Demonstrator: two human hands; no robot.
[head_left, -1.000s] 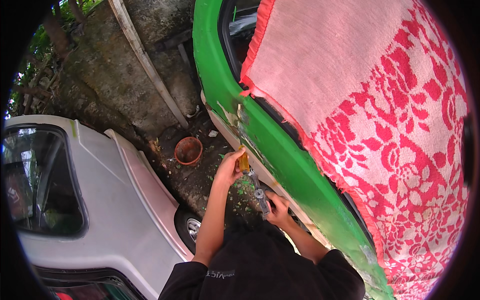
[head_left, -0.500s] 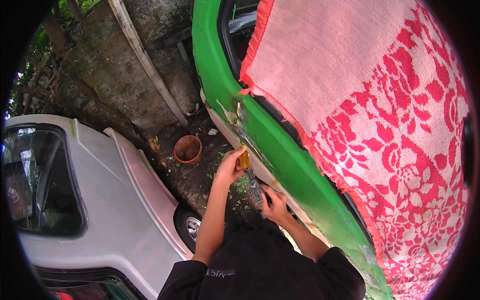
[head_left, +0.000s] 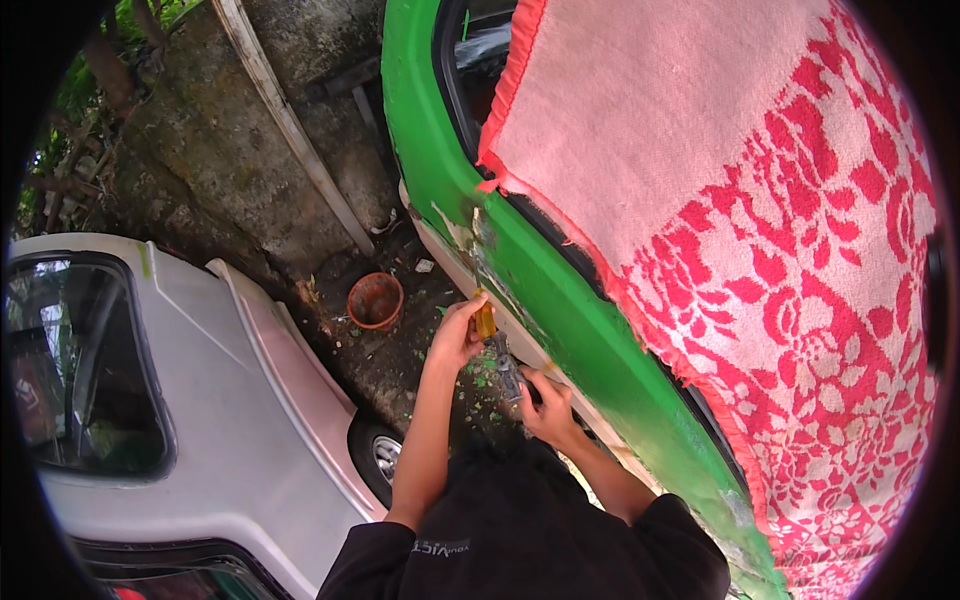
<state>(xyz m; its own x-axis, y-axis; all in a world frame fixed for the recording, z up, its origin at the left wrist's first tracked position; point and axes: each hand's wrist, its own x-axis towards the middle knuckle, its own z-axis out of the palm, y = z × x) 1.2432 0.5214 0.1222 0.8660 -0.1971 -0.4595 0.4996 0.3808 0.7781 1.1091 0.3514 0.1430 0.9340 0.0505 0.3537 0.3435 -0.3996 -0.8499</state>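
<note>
My left hand (head_left: 456,333) is closed round the yellow see-through handle of a screwdriver (head_left: 485,321). Its thin shaft seems to run up toward the chipped lower edge of a green car body (head_left: 560,335), though the tip is hard to make out. My right hand (head_left: 549,407) grips a grey metal hand tool (head_left: 508,372), perhaps pliers; its exact kind is unclear. The head of that tool lies at the butt end of the yellow handle, and whether they touch I cannot tell. Paint is scraped away along the panel (head_left: 484,240) just beyond my hands.
A pink and red floral cloth (head_left: 690,190) drapes over the green car to the right. To the left stands a silver-grey car (head_left: 220,400) with a wheel (head_left: 385,455) near my left forearm. A clay pot (head_left: 376,301) sits on littered ground before a stained wall (head_left: 210,150).
Both hands and their tools have shifted very slightly to the left. The grip of each hand looks the same.
</note>
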